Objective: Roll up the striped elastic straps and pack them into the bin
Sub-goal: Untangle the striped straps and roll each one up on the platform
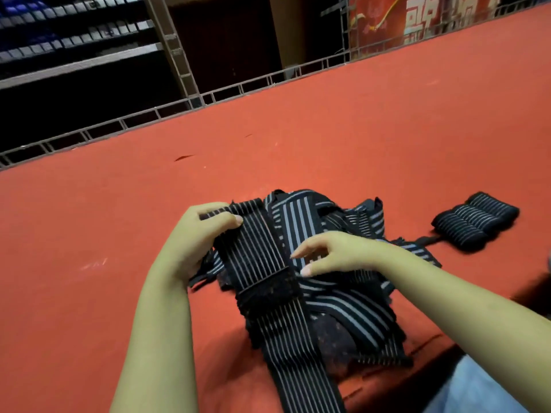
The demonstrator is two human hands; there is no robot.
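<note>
A long black strap with thin white stripes (262, 254) runs from the table's front edge away from me, over a loose heap of striped straps (337, 296). A black fuzzy band (268, 293) crosses it midway. My left hand (193, 236) grips the strap's far end, thumb on top. My right hand (331, 253) hovers over the heap just right of the strap, fingers spread, holding nothing. Three rolled-up straps (474, 223) lie side by side at the right. No bin is in view.
The table is covered in red-orange felt (268, 138). A metal rail (185, 105) runs along its far edge, with dark shelving behind. Light blue cloth (483, 391) shows at the bottom right, by the table's near edge.
</note>
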